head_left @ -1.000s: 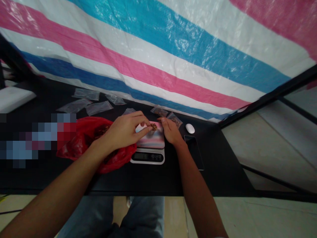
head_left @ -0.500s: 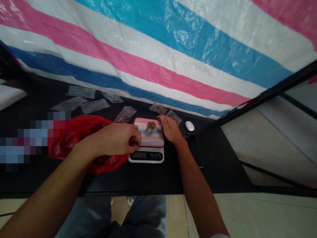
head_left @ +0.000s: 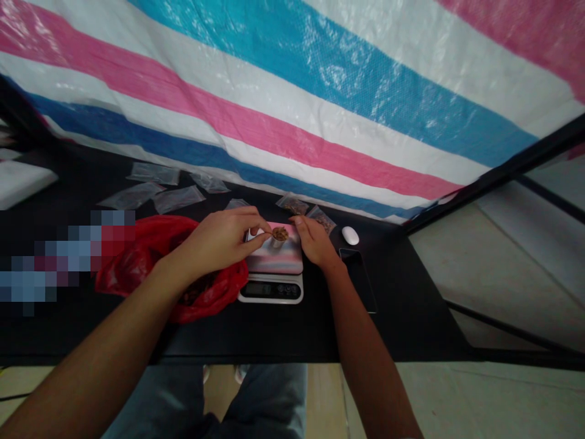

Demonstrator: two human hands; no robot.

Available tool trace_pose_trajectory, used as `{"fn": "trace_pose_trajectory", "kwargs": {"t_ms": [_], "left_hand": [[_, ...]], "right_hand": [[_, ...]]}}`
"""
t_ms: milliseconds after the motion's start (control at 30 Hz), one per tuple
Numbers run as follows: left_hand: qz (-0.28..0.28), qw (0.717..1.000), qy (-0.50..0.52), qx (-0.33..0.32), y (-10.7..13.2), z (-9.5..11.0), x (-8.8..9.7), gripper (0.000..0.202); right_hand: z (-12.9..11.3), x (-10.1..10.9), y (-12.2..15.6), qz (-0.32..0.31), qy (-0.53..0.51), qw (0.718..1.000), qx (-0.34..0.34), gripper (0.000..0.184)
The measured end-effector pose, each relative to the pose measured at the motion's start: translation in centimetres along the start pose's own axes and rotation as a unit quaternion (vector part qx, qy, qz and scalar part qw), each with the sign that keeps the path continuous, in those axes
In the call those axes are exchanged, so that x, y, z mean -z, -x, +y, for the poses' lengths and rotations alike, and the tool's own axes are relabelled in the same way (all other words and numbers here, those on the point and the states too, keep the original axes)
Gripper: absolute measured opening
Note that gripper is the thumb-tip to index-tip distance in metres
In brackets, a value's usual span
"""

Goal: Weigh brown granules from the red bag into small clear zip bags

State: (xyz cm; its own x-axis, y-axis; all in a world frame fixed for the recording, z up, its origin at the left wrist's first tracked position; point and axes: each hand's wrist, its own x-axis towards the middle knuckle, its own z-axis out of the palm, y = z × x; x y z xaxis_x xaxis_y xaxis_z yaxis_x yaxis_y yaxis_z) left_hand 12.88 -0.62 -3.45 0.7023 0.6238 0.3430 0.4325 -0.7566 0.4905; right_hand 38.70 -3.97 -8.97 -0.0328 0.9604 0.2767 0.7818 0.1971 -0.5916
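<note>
A digital kitchen scale [head_left: 278, 262] with a pink and pale striped top stands on the black table. On it sits a small metal cup [head_left: 276, 242] heaped with brown dried bits [head_left: 280, 233]. My left hand [head_left: 231, 238] reaches over the scale from the left. Its thumb and forefinger pinch together at the cup's rim; what is between them is too small to name. Along the scale's right edge rests my right hand [head_left: 314, 239], fingers extended and holding nothing. Under my left forearm lies an open red plastic bag [head_left: 132, 259] with dark contents, partly hidden.
Several clear zip bags [head_left: 178, 198] lie flat at the back left. Behind the scale are small filled bags [head_left: 292, 202]. A white mouse [head_left: 350, 235] and a dark phone [head_left: 359, 280] lie to the right. A striped plastic sheet [head_left: 274, 122] hangs behind the table.
My left hand has moved from the scale's front left, by the red bag, up and right to the cup's rim. My right hand stays at the scale's right edge.
</note>
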Motion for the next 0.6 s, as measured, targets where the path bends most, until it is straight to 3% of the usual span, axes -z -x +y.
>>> {"fn": "trace_pose_trajectory", "kwargs": {"t_ms": [300,600], "left_hand": [[0.03,0.996,-0.078,-0.029,-0.3,-0.7,-1.9,0.032],[0.048,0.992,-0.101,-0.051,-0.2,-0.7,-2.1,0.032]], "right_hand": [[0.1,-0.1,-0.1,-0.003,0.004,1.0,0.008,0.056],[0.1,0.0,0.0,-0.005,0.003,1.0,0.008,0.054]]}}
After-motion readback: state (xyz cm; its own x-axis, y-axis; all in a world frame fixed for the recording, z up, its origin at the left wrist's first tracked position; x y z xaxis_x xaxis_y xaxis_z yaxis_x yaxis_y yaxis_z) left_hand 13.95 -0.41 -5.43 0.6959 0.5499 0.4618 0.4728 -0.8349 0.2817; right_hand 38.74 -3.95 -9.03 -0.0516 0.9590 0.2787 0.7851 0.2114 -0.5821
